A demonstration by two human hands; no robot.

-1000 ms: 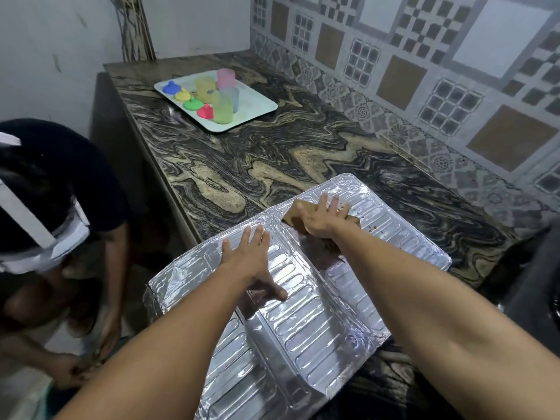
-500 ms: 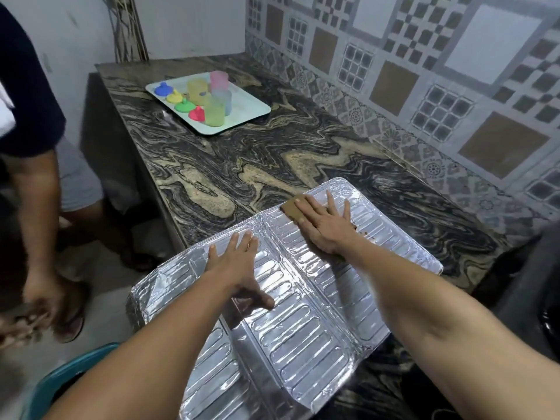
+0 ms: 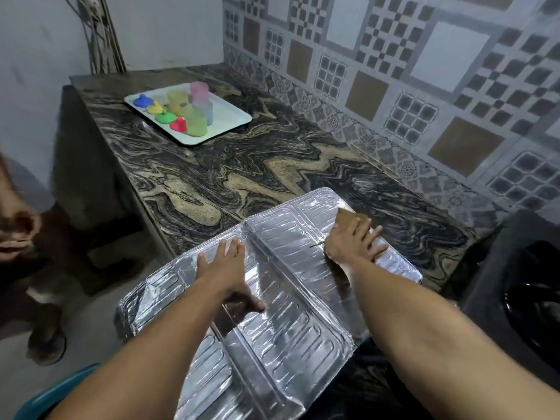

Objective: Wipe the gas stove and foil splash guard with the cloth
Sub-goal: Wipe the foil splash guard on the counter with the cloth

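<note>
The silver foil splash guard point(image 3: 291, 322) lies unfolded and flat, partly on the marbled counter and partly overhanging its front edge. My left hand point(image 3: 225, 268) rests palm down with fingers spread on the guard's left panel. My right hand point(image 3: 351, 242) presses a brown cloth point(image 3: 348, 217) flat against the far right panel; only the cloth's far corner shows past my fingers. The black gas stove point(image 3: 515, 295) sits at the right edge, mostly out of frame.
A white tray point(image 3: 233, 121) with coloured plastic cups and lids stands at the far left of the counter point(image 3: 242, 177). Patterned wall tiles run along the back. Another person's hand point(image 3: 15, 228) and foot are at the left. A teal bin rim point(image 3: 51, 395) shows bottom left.
My right hand has slid the cloth rightward across the far panel toward its right end. My left hand holds its place. The person at the left has stood up and shifted out of frame.
</note>
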